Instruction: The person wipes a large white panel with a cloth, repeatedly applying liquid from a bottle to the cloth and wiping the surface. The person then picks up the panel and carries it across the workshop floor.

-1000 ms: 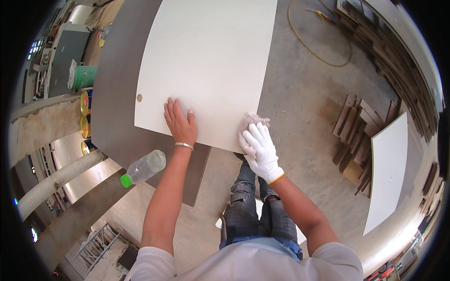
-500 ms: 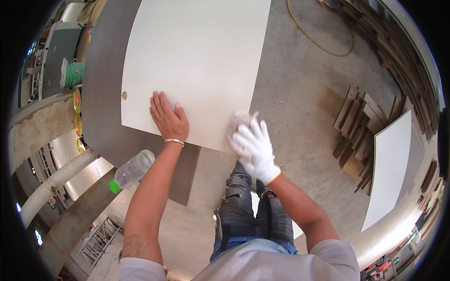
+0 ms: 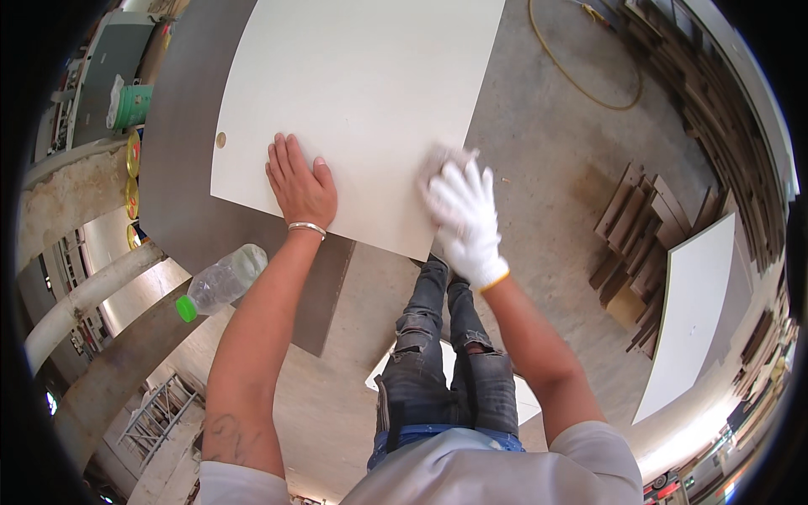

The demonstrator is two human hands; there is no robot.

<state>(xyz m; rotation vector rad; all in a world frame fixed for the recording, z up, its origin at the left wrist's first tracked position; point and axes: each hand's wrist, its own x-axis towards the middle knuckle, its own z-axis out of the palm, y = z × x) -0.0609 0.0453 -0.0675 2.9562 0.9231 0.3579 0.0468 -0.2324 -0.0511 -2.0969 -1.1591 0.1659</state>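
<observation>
A large white board lies on a grey table in front of me. My left hand, bare with a metal bangle at the wrist, rests flat on the board near its front edge, fingers apart. My right hand wears a white glove and presses a crumpled pale cloth onto the board's front right corner. A small round hole shows near the board's left edge.
A clear plastic bottle with a green cap lies on its side at the table's front left. A green bucket stands far left. Stacked wood pieces, a white panel and a yellow hose lie on the concrete floor to the right.
My gloved right hand has slid the cloth along the board's corner, a little further onto the board. My left hand stays flat on the board.
</observation>
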